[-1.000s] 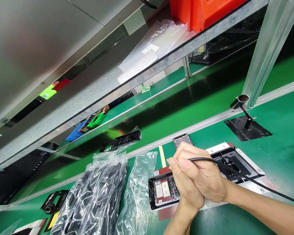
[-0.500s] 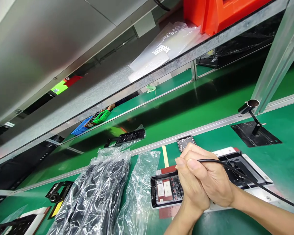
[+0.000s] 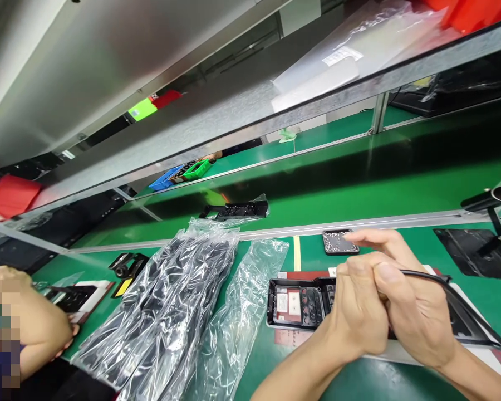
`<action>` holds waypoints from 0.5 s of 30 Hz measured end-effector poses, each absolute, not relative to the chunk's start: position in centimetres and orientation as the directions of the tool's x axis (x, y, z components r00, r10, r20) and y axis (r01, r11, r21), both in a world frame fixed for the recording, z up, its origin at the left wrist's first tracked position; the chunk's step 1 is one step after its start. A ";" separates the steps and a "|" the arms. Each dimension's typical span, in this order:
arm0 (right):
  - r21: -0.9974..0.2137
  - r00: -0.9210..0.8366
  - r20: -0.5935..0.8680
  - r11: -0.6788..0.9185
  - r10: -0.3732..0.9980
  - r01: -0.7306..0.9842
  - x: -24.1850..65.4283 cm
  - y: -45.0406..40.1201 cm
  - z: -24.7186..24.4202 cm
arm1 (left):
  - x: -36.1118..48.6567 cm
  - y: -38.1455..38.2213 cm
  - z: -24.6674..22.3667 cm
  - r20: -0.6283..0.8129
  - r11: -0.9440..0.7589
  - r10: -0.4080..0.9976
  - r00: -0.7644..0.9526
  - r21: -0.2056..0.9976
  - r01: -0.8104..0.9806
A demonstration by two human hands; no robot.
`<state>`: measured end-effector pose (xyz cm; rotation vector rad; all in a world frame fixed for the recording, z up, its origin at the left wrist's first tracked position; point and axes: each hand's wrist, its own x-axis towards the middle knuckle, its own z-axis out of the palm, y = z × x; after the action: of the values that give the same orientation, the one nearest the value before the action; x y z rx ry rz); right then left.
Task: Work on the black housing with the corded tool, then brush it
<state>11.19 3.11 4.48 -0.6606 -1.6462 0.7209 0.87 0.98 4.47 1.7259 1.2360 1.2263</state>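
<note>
The green table runs long, with shiny plastic bags of black parts on it. The black frame lies flat near the front, just right of the bags. Over it, the left hand and right hand press together. The right fingers are curled tight around a thin black cable. The left fingers are curled, but what they hold is hidden. A little tray of screws sits just behind. A bump could spill the screws, or a tug could drag the frame.
</note>
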 end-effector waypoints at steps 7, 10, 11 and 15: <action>-0.724 -0.205 0.641 0.672 0.739 0.157 11.9 3.3 4.6 | -0.8 1.2 5.9 0.405 -0.475 0.878 0.255 0.804 0.358; -0.758 -0.199 0.625 0.648 0.755 0.073 12.0 3.0 4.5 | -2.8 1.2 5.6 0.437 -0.486 0.874 0.213 0.799 0.354; -0.776 -0.203 0.610 0.630 0.766 0.042 11.9 2.9 4.6 | -3.5 1.1 5.3 0.431 -0.463 0.886 0.170 0.812 0.356; -0.880 -0.239 0.474 0.456 0.847 -0.130 11.4 2.5 5.2 | -6.2 -0.2 3.0 0.368 -0.368 0.925 0.089 0.820 0.439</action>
<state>11.41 2.47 5.24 -0.6517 -1.5392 1.0476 -6.21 -0.15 3.01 1.8599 1.3380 1.2382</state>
